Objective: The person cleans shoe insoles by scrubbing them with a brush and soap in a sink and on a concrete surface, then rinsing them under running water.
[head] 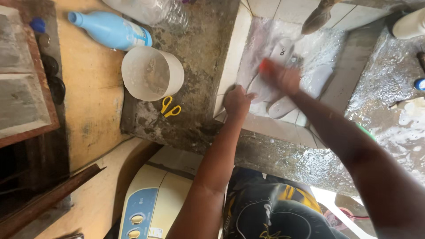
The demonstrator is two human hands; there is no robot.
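Note:
In a tiled wash basin (pixel 310 132) lie white shoe insoles (pixel 283 106), wet and soapy. My left hand (pixel 237 102) presses down on the near end of one insole at the basin's edge. My right hand (pixel 283 79) is blurred and closed on a small brush with a red part (pixel 264 66), held on the insole. Another white insole (pixel 319 79) lies to the right of my right hand.
A white plastic cup (pixel 150 73), yellow-handled scissors (pixel 170 106) and a blue bottle (pixel 110 30) lie on the concrete ledge at left. Foamy water covers the slab at right (pixel 394 97). A washing machine (pixel 150 208) stands below. A brown shoe (pixel 318 17) rests at the back.

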